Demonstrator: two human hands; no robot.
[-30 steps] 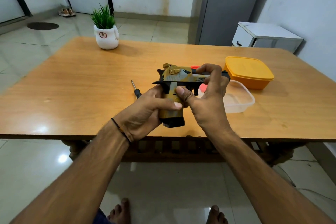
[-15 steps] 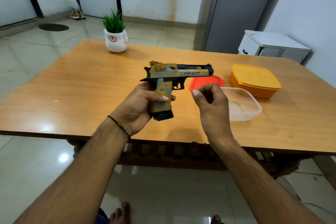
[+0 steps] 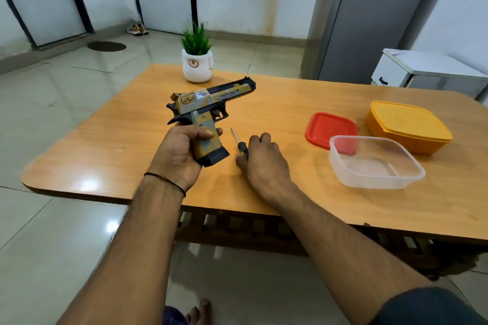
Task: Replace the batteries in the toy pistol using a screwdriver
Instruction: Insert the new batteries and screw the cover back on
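Wooden table (image 3: 105, 145): white potted plant (image 3: 197, 60) at far edge; red lid (image 3: 330, 126) touching clear plastic container (image 3: 375, 163); lidded orange container (image 3: 408, 126) behind. Grey refrigerator (image 3: 369, 16), white cabinet (image 3: 427, 71), shoes (image 3: 137, 29) beyond.

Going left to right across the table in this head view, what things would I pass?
Toy pistol in the left hand → screwdriver under the right hand → red lid → clear tub → orange box.
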